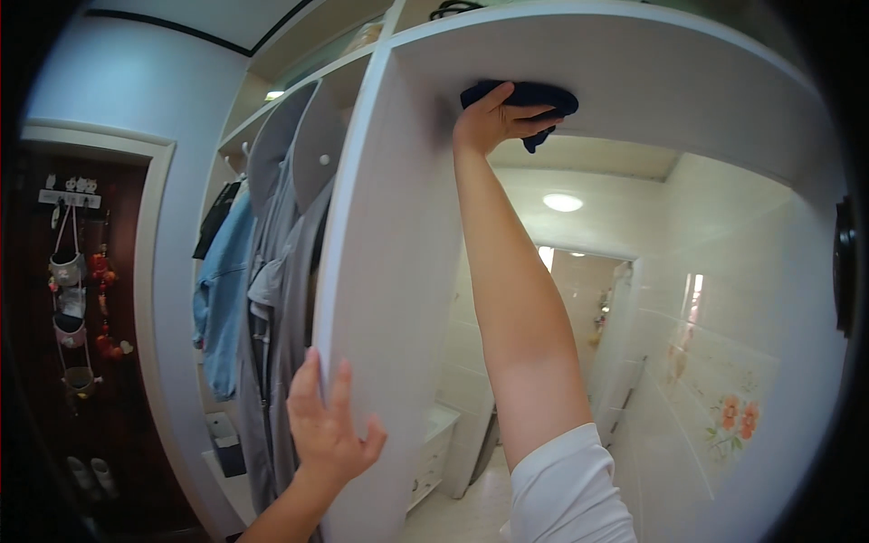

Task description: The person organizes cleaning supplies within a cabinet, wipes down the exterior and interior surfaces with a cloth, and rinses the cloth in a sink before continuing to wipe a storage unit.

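Observation:
Overhead, my right hand (496, 122) presses a dark navy cloth (539, 96) against the underside of a white overhead panel (625, 68), near its left corner. The thumb lies over the cloth, and a fold of it hangs below the fingers. My right arm is stretched up, with a white sleeve at the shoulder. Lower down on the left, my left hand (333, 430) is raised with its fingers apart and nothing in it. It is by the front edge of a white upright panel (371, 262); whether the fingertips touch it I cannot tell.
Left of the upright panel hang grey garments (285, 217) and a blue denim jacket (226, 281). Farther left is a dark door (100, 335) with hanging ornaments. Through the opening are tiled walls (715, 344), a round ceiling light (563, 202) and a white drawer cabinet (433, 452).

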`<action>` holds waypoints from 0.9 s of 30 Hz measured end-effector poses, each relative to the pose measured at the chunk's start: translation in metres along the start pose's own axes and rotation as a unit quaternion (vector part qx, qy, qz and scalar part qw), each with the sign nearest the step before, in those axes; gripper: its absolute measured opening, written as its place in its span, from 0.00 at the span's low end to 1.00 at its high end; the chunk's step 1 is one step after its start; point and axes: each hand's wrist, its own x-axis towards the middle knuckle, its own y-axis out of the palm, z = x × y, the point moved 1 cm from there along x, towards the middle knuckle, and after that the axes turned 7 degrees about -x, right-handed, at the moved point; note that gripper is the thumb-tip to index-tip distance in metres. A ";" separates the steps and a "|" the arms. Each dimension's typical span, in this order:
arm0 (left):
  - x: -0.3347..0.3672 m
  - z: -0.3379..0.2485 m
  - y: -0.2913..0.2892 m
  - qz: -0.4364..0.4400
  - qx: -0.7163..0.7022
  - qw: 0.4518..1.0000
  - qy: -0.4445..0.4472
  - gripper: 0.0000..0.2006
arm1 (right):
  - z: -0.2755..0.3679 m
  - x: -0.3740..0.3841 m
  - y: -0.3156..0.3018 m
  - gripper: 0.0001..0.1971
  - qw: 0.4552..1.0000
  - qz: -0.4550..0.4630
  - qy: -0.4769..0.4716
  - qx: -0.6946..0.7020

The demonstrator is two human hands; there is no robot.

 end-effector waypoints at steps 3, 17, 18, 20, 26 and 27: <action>0.000 0.000 0.004 -0.002 -0.018 1.000 0.006 0.40 | 0.002 -0.015 0.015 0.49 0.991 0.024 0.128 0.022; 0.000 0.004 0.006 -0.018 0.000 1.000 0.009 0.39 | -0.031 0.111 -0.073 0.32 0.773 0.162 0.341 0.510; 0.000 0.003 0.006 -0.016 0.013 1.000 0.008 0.39 | -0.040 0.131 -0.089 0.31 0.779 0.180 0.316 0.511; 0.001 0.000 0.005 -0.008 0.007 1.000 0.014 0.38 | -0.039 0.169 -0.125 0.30 0.794 0.193 0.300 0.493; -0.003 -0.003 0.007 -0.001 0.042 0.999 0.022 0.36 | -0.005 0.267 -0.206 0.24 0.843 0.173 0.333 0.385; -0.003 -0.002 0.008 -0.004 0.040 0.999 0.026 0.35 | -0.002 0.282 -0.218 0.24 0.851 0.171 0.323 0.377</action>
